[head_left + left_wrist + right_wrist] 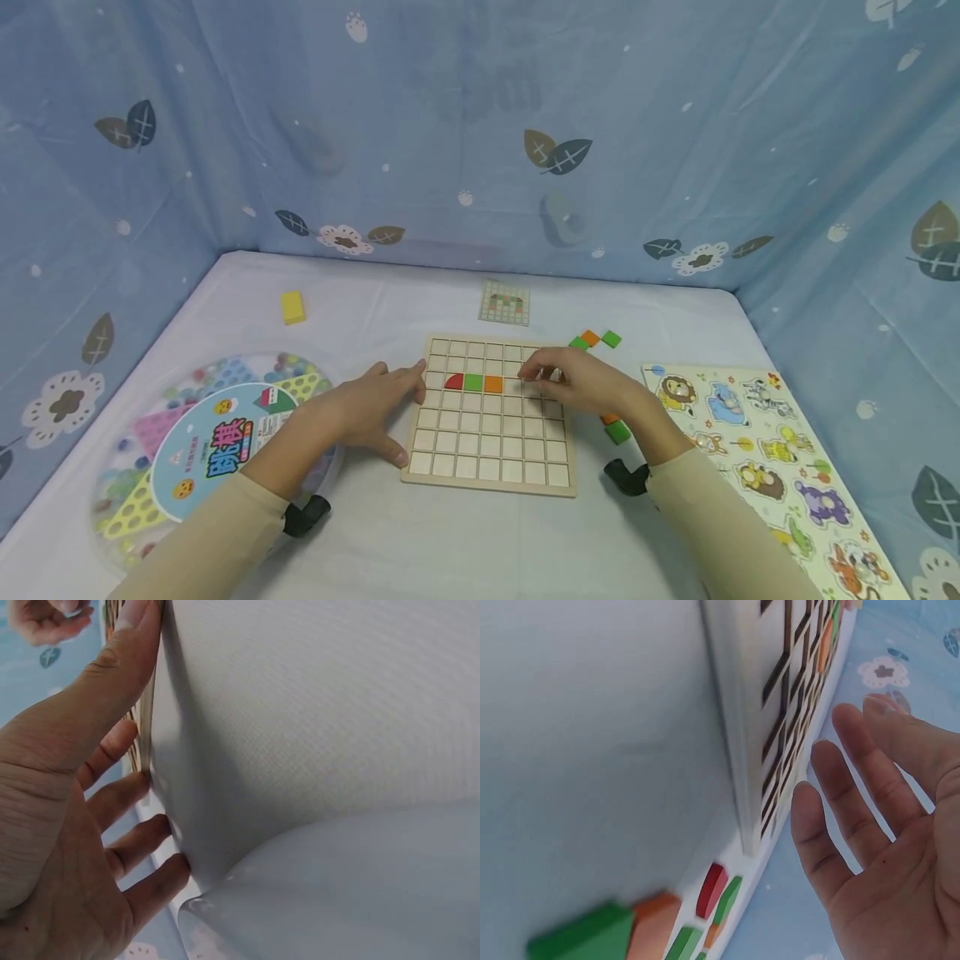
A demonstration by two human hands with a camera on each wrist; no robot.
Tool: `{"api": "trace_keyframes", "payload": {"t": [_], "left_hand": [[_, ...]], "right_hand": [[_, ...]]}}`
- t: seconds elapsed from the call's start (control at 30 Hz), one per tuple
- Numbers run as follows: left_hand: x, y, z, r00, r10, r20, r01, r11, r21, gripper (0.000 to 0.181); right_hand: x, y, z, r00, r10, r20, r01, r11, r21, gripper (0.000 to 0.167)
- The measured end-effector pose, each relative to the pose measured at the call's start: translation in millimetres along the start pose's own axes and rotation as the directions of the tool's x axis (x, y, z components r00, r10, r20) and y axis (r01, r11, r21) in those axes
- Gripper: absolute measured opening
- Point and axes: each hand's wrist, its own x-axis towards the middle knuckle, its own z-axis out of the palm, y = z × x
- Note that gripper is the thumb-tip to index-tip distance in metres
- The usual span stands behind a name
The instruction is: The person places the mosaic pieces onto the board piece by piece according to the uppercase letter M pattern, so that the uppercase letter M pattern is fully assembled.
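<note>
A wooden grid board bears a red rounded piece, a green square and an orange square side by side. My left hand is spread at the board's left edge, thumb and fingertips touching it; the left wrist view shows the same hand with fingers apart. Over the upper right cells hovers my right hand, fingers bent. In the right wrist view, this hand has thumb and index tips close together; whether a piece is between them cannot be told.
A small pattern card lies behind the board. Loose green and orange squares lie to its right, with another green piece nearer. A yellow block and a round game box are left; an animal puzzle is right.
</note>
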Motion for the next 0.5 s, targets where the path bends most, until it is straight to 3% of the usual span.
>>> {"api": "trace_keyframes", "payload": {"t": [0.5], "left_hand": [[1.0, -3.7, 2.4, 1.000, 0.004, 0.000, -0.004, 1.000, 0.019, 0.075]], "right_hand": [[-36.5, 21, -7, 1.000, -0.011, -0.022, 0.010, 1.000, -0.028, 0.023]]}}
